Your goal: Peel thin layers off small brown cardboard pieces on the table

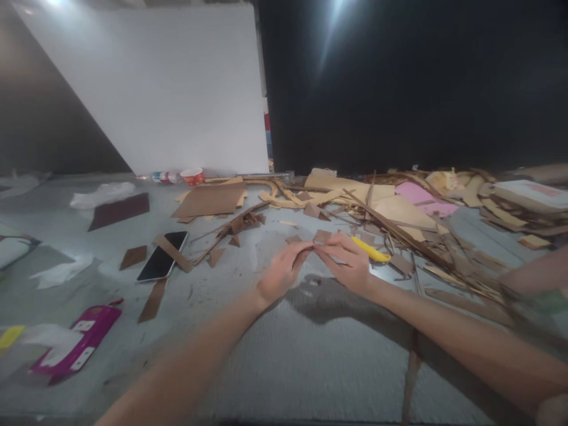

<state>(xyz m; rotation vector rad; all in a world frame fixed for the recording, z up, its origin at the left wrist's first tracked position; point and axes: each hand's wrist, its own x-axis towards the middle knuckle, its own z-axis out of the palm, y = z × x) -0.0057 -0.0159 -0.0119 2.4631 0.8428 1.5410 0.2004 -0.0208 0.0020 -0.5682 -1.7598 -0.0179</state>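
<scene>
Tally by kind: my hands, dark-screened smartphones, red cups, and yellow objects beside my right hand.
Hands (left hand, right hand): 2
Dark-screened smartphone: 1
Red cup: 1
Yellow object, exact type unclear: 1
Total: 5

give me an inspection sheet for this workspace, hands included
Surface: grey tabletop, strewn with brown and tan scraps, thickest toward the right and back.
Job's things: small dark piece, apparently held; too blurred to identify.
Clutter: phone with a brown strip lying across it; purple case at near left; red cup at the back; yellow object right of centre.
Hands: left hand and right hand meet at the fingertips, seemingly pinching the small dark piece.
Cables: nothing seen.
Surroundings: white panel and black panel behind the tabletop.
</scene>
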